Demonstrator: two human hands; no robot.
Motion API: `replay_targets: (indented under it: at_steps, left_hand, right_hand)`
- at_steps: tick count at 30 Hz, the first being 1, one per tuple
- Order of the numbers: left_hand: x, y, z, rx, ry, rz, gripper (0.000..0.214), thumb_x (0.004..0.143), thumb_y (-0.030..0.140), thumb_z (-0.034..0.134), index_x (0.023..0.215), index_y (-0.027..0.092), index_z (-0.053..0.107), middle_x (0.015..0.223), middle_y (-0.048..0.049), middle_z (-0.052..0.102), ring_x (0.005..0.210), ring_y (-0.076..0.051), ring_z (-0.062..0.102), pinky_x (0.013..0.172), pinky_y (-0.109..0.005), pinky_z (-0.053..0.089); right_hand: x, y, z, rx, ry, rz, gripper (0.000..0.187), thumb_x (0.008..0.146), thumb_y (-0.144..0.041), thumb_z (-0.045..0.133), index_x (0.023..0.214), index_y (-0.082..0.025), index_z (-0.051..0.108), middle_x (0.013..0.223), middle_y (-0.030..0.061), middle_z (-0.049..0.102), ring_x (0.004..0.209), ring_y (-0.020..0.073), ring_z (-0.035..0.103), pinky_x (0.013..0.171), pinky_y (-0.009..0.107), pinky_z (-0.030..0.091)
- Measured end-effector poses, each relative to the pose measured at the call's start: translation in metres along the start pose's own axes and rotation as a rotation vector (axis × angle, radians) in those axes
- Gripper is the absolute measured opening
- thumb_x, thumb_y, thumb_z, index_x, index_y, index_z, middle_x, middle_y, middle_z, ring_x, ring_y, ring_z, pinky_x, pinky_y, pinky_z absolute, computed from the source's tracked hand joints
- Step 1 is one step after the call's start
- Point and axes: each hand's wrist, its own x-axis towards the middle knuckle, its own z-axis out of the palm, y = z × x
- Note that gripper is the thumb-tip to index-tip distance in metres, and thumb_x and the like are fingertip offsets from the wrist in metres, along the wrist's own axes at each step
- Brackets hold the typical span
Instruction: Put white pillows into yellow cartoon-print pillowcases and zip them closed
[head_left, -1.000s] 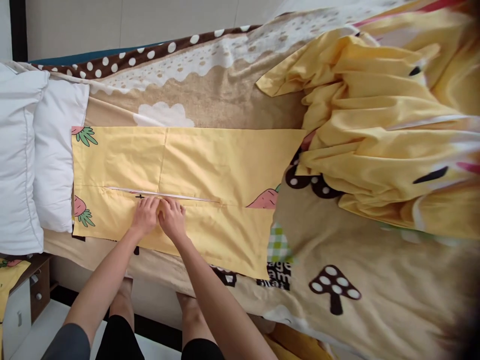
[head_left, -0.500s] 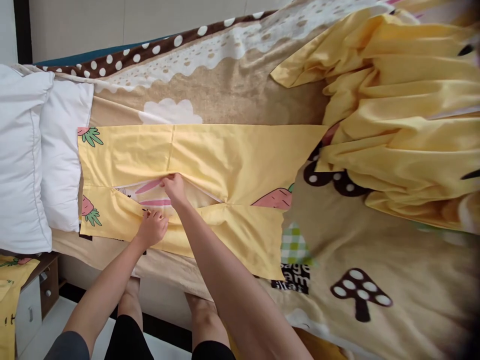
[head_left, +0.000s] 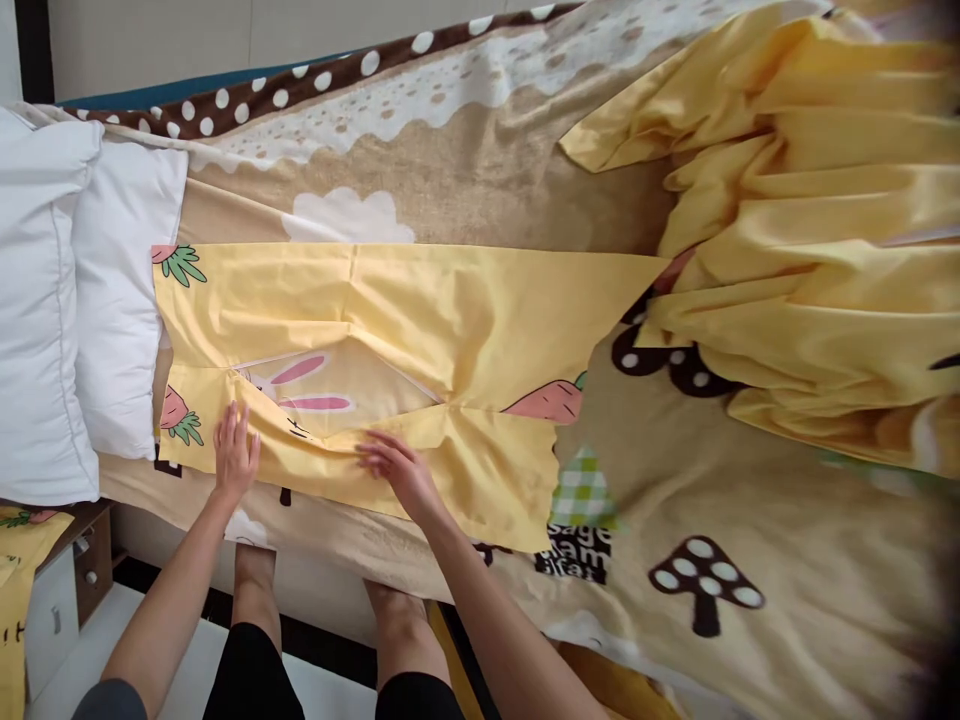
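Observation:
A yellow pillowcase with carrot prints lies spread flat over the bed. The slit along its middle gapes, and a rabbit print with pink ears shows on the cloth inside. My left hand rests flat on the lower flap near the slit's left end, fingers stretched out. Farther right, my right hand is over the same flap by the slit's lower edge, its fingers apart and slightly blurred. Neither hand holds anything.
White pillows are stacked at the left end of the bed. A crumpled yellow cloth lies at the right. Beneath everything spreads a tan patterned blanket. A small cabinet stands at lower left, partly under yellow fabric.
Both hands have let go of the slit's edges. My left hand has moved left and my right hand down and to the right. The slit still gapes.

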Motion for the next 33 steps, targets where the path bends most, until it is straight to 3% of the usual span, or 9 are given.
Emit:
replay_targets:
  at_steps: [3, 6, 11, 16, 19, 21, 24, 29, 33]
  left_hand:
    - [-0.033, -0.052, -0.005, 0.171, -0.178, -0.148, 0.055, 0.098, 0.042, 0.038, 0.149, 0.019, 0.039, 0.157, -0.0161, 0.033, 0.147, -0.031, 0.025, 0.117, -0.056, 0.021]
    - [-0.067, -0.094, -0.016, 0.239, -0.105, -0.419, 0.063, 0.096, 0.045, 0.042, 0.15, 0.014, 0.035, 0.158, -0.0206, 0.029, 0.147, -0.035, 0.024, 0.113, -0.06, 0.026]
    - [-0.076, -0.103, -0.031, 0.185, 0.122, -0.538, 0.055, 0.092, 0.035, 0.043, 0.139, 0.006, 0.046, 0.144, -0.0251, 0.045, 0.137, -0.034, 0.04, 0.111, -0.054, 0.033]
    - [0.0, -0.031, -0.025, -0.033, 0.255, -0.106, 0.049, 0.096, 0.033, 0.037, 0.138, 0.01, 0.047, 0.139, -0.0223, 0.052, 0.137, -0.025, 0.043, 0.114, -0.043, 0.033]
    - [0.069, 0.03, -0.019, -0.053, 0.098, 0.102, 0.053, 0.099, 0.035, 0.032, 0.147, 0.015, 0.038, 0.154, -0.0178, 0.037, 0.148, -0.023, 0.025, 0.119, -0.044, 0.024]
    - [0.112, 0.065, -0.015, 0.009, -0.049, 0.143, 0.056, 0.1, 0.039, 0.029, 0.153, 0.021, 0.029, 0.161, -0.012, 0.024, 0.151, -0.024, 0.013, 0.121, -0.051, 0.014]
    - [0.162, 0.095, -0.012, 0.083, -0.279, 0.223, 0.058, 0.1, 0.044, 0.027, 0.155, 0.028, 0.02, 0.165, -0.0052, 0.012, 0.152, -0.025, 0.007, 0.118, -0.06, 0.011]
    - [0.204, 0.083, -0.022, 0.195, -0.371, 0.246, 0.056, 0.1, 0.044, 0.028, 0.154, 0.031, 0.02, 0.165, -0.0022, 0.012, 0.152, -0.026, 0.006, 0.116, -0.066, 0.004]
    - [0.23, 0.041, -0.035, 0.207, -0.201, 0.065, 0.06, 0.098, 0.045, 0.033, 0.155, 0.03, 0.02, 0.165, -0.0057, 0.007, 0.152, -0.032, 0.001, 0.114, -0.07, 0.0]
  right_hand:
    - [-0.031, 0.046, -0.056, 0.087, 0.103, 0.16, 0.049, 0.06, -0.063, 0.063, 0.091, -0.025, 0.065, 0.097, 0.0115, 0.074, 0.093, 0.0289, 0.07, 0.073, 0.041, 0.055]
    - [-0.056, 0.069, -0.107, 0.055, 0.286, 0.236, 0.045, 0.054, -0.064, 0.059, 0.076, -0.026, 0.062, 0.086, 0.0123, 0.074, 0.086, 0.0305, 0.071, 0.073, 0.045, 0.055]
    - [-0.072, 0.06, -0.135, -0.208, 0.67, 0.208, 0.028, 0.053, -0.052, 0.057, 0.058, -0.024, 0.057, 0.05, 0.0054, 0.058, 0.058, 0.0262, 0.06, 0.057, 0.04, 0.047]
    - [-0.022, 0.009, -0.078, -0.419, 0.747, -0.121, 0.032, 0.07, -0.051, 0.05, 0.071, -0.021, 0.062, 0.076, 0.0093, 0.068, 0.081, 0.0267, 0.062, 0.079, 0.04, 0.048]
    - [0.023, -0.038, -0.019, -0.55, 0.636, -0.345, 0.04, 0.08, -0.046, 0.051, 0.108, -0.022, 0.067, 0.128, 0.0092, 0.063, 0.124, 0.0253, 0.052, 0.106, 0.04, 0.035]
    - [0.05, -0.068, 0.017, -0.857, 0.452, -0.591, 0.054, 0.091, -0.043, 0.04, 0.139, -0.02, 0.049, 0.151, 0.0109, 0.044, 0.141, 0.0248, 0.036, 0.113, 0.046, 0.026]
    - [0.082, -0.105, 0.049, -1.191, 0.054, -0.745, 0.057, 0.099, -0.043, 0.026, 0.152, -0.021, 0.029, 0.16, 0.0079, 0.028, 0.148, 0.0214, 0.023, 0.116, 0.049, 0.022]
    - [0.124, -0.146, 0.016, -1.437, -0.145, -0.761, 0.061, 0.099, -0.05, 0.028, 0.154, -0.024, 0.023, 0.163, 0.0064, 0.019, 0.15, 0.0243, 0.016, 0.118, 0.057, 0.012]
    - [0.134, -0.163, -0.058, -1.438, 0.12, -0.699, 0.062, 0.099, -0.051, 0.028, 0.154, -0.023, 0.024, 0.164, 0.0109, 0.014, 0.15, 0.0257, 0.014, 0.114, 0.059, 0.01]
